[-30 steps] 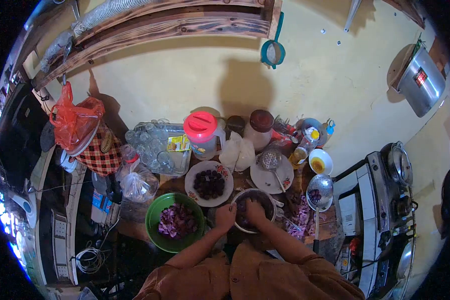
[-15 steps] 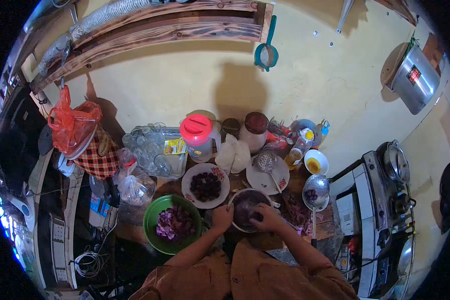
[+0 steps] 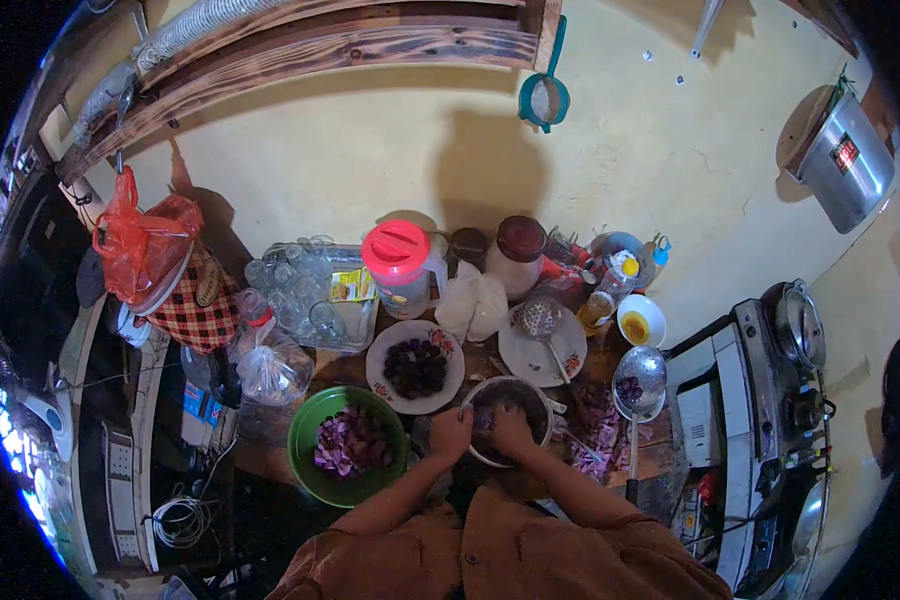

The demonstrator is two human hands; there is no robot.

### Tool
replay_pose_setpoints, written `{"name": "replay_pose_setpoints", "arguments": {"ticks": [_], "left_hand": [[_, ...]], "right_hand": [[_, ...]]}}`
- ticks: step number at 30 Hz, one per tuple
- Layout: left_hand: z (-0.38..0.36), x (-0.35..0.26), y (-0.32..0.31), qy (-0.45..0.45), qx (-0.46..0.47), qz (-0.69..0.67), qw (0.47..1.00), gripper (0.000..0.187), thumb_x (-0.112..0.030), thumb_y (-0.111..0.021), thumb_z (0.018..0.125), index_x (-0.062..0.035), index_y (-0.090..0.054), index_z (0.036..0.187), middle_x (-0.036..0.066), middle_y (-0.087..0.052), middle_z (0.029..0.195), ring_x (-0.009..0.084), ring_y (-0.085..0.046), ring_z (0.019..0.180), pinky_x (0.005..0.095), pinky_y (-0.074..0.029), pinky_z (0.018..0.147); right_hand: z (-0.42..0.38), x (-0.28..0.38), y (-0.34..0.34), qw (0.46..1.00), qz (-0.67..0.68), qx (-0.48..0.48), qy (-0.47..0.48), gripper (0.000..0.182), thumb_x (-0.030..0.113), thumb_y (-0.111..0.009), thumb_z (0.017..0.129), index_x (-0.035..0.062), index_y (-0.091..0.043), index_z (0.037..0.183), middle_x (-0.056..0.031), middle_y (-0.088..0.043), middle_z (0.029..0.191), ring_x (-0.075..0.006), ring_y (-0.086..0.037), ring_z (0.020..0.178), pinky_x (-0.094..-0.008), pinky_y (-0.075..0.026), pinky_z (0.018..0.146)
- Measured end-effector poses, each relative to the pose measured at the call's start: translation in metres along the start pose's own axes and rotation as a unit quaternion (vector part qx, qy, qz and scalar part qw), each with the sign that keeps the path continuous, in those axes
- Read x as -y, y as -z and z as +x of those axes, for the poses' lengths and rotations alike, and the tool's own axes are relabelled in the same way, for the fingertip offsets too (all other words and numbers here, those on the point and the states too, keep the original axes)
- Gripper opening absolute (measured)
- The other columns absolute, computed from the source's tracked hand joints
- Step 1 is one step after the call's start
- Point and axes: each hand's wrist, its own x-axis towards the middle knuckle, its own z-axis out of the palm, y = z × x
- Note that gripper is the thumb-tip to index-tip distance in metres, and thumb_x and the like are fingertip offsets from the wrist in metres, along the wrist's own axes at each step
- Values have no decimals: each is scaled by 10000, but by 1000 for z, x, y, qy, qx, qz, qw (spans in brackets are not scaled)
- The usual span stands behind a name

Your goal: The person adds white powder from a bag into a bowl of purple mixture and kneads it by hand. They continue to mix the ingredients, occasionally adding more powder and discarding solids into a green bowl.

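Note:
My left hand (image 3: 451, 432) is closed on the left rim of a pot (image 3: 553, 425), its fingers curled over the edge. Inside that pot, my right hand (image 3: 513, 432) reaches down into a purple mash or dough (image 3: 483, 412); its fingertips are hidden there. Just behind the pot, a floral plate (image 3: 375, 372) bears several dark purple balls (image 3: 416, 368). At the left, a green basin (image 3: 300, 450) holds purple chunks (image 3: 352, 442). Purple peelings or scraps (image 3: 600, 430) lie right of the pot, near a spoon-like handle.
A ladle (image 3: 644, 375) holding dark pieces rests over a bowl at the right. A skimmer (image 3: 541, 317) lies on another plate (image 3: 515, 350). Behind stand a red-lidded pitcher (image 3: 394, 260), a jar (image 3: 518, 258), an oil bottle (image 3: 610, 290) and a glass-filled tray (image 3: 355, 325). A stove (image 3: 760, 350) is at right.
My right hand has moved left and deeper into the pot, fingers now pointing down. My left hand stays at the rim. The view has shifted slightly, exposing more scraps at right.

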Motion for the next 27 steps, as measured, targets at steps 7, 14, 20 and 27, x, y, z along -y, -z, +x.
{"name": "replay_pose_setpoints", "arguments": {"ticks": [7,14,20,27], "left_hand": [[2,-1,3,4,20,-23,1000,418,-342,-477,847,18,-556,650,238,-532,651,424,-531,642,484,-390,577],[1,-5,10,-15,20,9,1000,408,-326,-478,849,15,-554,639,232,-511,625,417,-519,611,469,-375,548],[5,1,1,-2,16,-30,999,414,-335,-479,851,13,-560,641,227,-510,612,415,-512,594,472,-363,537],[5,4,2,-15,17,35,999,435,-364,-463,853,7,-572,655,209,-541,622,398,-539,610,465,-413,582]], "right_hand": [[10,13,15,996,-47,-39,-71,388,241,-564,771,3,-479,1066,-227,-577,961,-368,-579,871,-431,-490,727],[0,-4,55,991,61,-110,-38,430,221,-623,741,15,-465,1084,-242,-549,1022,-382,-550,930,-459,-447,780],[-44,-11,77,976,46,-88,196,528,270,-693,682,20,-483,1097,-245,-525,1077,-397,-495,997,-430,-396,874],[-29,-3,95,977,89,-80,177,515,352,-691,689,34,-552,1070,-227,-515,1127,-390,-469,1047,-437,-383,895]]}}
